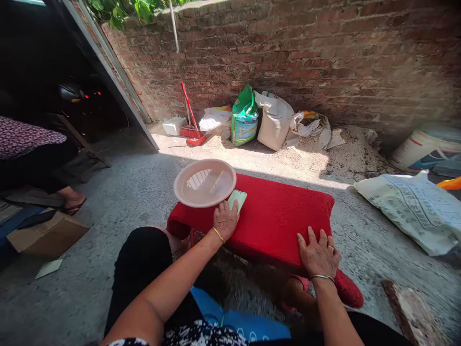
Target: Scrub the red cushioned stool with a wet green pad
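Our left arm reached forward and to the right, and our left hand (226, 221) was palm down, its thumb and fingers closed on the near end of a pale green block (238, 199). That block lay on the red cloth (284, 211) covering the low surface in front of us, just beside a wide basin (201, 203) of water, which blocked the space to the hand's far left. Our right arm was extended too, and the right hand (320, 254) rested flat with fingers spread, holding nothing, pressed on the cloth near its right end. Our knees stood on either side of the surface. Beyond it, a green sack (245, 120) and a white sack (275, 122) stood against a brick wall (306, 53), with a red dustpan (196, 140) to their left. A printed bag (414, 209) lay to our right; at far left sat another person (30, 139), near a cardboard box (48, 233).
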Motion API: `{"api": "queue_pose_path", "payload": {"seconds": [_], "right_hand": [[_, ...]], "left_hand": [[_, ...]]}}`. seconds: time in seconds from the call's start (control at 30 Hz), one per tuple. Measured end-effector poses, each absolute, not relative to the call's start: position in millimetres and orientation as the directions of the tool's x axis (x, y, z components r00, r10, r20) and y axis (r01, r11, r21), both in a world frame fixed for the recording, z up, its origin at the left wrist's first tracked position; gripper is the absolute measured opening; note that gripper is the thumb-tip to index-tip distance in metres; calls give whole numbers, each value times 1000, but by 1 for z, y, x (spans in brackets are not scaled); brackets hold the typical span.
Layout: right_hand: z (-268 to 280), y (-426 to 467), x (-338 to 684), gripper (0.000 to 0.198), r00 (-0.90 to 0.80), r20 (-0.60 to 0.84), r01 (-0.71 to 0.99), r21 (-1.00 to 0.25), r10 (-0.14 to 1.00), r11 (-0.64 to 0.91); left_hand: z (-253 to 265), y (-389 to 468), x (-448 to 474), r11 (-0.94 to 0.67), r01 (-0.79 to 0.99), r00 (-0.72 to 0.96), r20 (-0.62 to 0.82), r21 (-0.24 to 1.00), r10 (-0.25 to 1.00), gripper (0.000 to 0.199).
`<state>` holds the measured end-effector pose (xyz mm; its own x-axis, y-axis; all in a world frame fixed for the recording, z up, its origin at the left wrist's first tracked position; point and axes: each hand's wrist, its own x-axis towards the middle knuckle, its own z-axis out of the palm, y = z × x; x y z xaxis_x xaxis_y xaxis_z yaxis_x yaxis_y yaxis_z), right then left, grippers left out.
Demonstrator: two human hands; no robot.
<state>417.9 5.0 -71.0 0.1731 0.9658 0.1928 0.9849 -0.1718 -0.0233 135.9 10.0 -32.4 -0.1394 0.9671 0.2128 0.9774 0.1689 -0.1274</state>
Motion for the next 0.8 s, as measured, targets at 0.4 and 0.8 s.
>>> {"api": "queue_pose_path", "payload": {"seconds": [0.4, 0.8], "right_hand": [[-76, 4, 419, 54, 165, 234, 986, -27, 958, -163], [-74, 5, 417, 55, 182, 208, 983, -25, 961, -181]], "left_hand": [[-48, 6, 123, 210, 973, -192, 173, -92, 966, 46], [-54, -6, 164, 53, 994, -36, 165, -100, 986, 48]]}}
